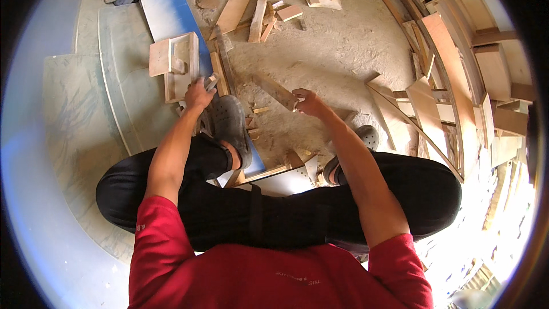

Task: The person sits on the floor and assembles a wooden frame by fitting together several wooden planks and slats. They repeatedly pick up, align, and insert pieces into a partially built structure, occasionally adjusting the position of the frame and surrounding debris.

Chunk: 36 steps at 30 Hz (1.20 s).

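Blue board point(166, 6) runs across the sawdust floor point(331, 51) under our shoe. Our left hand point(199, 94) presses a small wooden frame point(177, 66) beside it — our right hand point(309, 103) grips a short wood block point(275, 91) by its near end; stiff, light, likely splintery.

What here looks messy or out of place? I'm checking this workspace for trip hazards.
Wood offcuts lie scattered loose over the dusty floor ahead, pointing every way. Boards lean askew at the right.
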Motion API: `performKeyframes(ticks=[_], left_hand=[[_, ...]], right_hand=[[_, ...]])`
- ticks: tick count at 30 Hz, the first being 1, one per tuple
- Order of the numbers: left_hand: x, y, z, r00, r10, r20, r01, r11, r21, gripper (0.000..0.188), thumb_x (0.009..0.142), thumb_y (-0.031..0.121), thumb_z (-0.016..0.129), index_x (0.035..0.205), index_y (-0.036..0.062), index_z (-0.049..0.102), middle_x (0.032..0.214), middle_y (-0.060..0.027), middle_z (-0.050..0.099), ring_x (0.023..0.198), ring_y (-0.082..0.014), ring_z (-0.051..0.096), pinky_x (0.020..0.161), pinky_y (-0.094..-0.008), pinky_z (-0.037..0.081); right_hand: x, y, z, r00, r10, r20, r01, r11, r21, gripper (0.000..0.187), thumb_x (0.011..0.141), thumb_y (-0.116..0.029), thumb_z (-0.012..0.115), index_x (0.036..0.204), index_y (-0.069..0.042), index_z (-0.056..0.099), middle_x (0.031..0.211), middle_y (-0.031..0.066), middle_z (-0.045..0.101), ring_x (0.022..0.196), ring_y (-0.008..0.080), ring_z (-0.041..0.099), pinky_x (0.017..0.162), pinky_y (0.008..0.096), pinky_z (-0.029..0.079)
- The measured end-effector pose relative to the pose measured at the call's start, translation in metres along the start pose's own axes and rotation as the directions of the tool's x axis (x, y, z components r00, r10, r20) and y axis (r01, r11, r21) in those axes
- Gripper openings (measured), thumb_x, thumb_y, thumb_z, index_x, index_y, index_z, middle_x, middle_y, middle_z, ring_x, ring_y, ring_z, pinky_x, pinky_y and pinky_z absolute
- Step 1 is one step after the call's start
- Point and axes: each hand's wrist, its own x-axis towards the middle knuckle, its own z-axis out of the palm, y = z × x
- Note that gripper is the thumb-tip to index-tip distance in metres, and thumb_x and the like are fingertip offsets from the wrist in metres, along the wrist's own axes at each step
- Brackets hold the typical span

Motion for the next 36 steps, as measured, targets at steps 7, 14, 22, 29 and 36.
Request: performKeyframes(ticks=[7, 14, 22, 29, 36], left_hand=[[0.001, 0.074, -0.024, 0.949, 0.308, -0.062, -0.314, 0.935, -0.168, 0.029, 0.09, 0.028, 0.057, 0.114, 0.0117, 0.058, 0.108, -0.0111, 0.061, 0.104, -0.0312, 0.056, 0.083, -0.043, 0.047], [-0.004, 0.175, -0.07, 0.844, 0.533, -0.058, -0.536, 0.834, -0.136, 0.027, 0.091, 0.031, 0.053, 0.092, 0.0057, 0.063, 0.079, -0.0189, 0.065, 0.075, -0.0398, 0.062, 0.066, -0.0468, 0.048], [-0.02, 0.238, -0.048, 0.766, 0.62, 0.169, -0.625, 0.78, -0.031, 0.034, 0.087, 0.037, 0.058, 0.1, 0.0058, 0.064, 0.088, -0.0176, 0.066, 0.086, -0.0336, 0.064, 0.075, -0.0444, 0.049], [-0.038, 0.258, 0.056, 0.574, 0.654, 0.493, -0.768, 0.639, 0.047, 0.055, 0.08, 0.017, 0.067, 0.131, 0.0086, 0.047, 0.133, -0.0149, 0.045, 0.122, -0.03, 0.044, 0.097, -0.0405, 0.04], [-0.041, 0.264, 0.102, 0.377, 0.788, 0.487, -0.925, 0.35, 0.148, 0.063, 0.078, 0.014, 0.067, 0.134, 0.0117, 0.041, 0.132, -0.0114, 0.042, 0.124, -0.026, 0.04, 0.102, -0.0422, 0.033]], right_hand=[[0.017, 0.067, 0.007, 0.944, -0.33, 0.023, 0.329, 0.944, 0.02, 0.021, 0.072, -0.017, 0.067, 0.092, -0.009, 0.068, 0.095, 0.0055, 0.069, 0.102, 0.025, 0.061, 0.09, 0.0319, 0.047], [0.005, 0.05, -0.01, 0.836, -0.507, 0.21, 0.473, 0.472, -0.744, 0.022, 0.07, -0.012, 0.064, 0.092, -0.01, 0.068, 0.095, 0.0096, 0.069, 0.104, 0.0284, 0.06, 0.091, 0.0365, 0.047], [-0.069, 0.085, -0.04, 0.939, 0.038, -0.342, -0.144, 0.946, -0.29, 0.038, 0.071, -0.016, 0.056, 0.104, 0.0, 0.064, 0.1, 0.0231, 0.064, 0.095, 0.0351, 0.063, 0.079, 0.0404, 0.052], [-0.097, 0.145, -0.038, 0.962, 0.178, -0.206, -0.258, 0.833, -0.489, 0.031, 0.082, -0.019, 0.049, 0.106, -0.005, 0.062, 0.107, 0.0195, 0.063, 0.103, 0.0365, 0.059, 0.088, 0.042, 0.048], [-0.105, 0.156, -0.019, 0.911, 0.269, -0.313, -0.318, 0.94, -0.12, 0.033, 0.08, -0.022, 0.053, 0.106, -0.005, 0.063, 0.11, 0.0185, 0.062, 0.102, 0.0337, 0.06, 0.088, 0.0392, 0.048]])
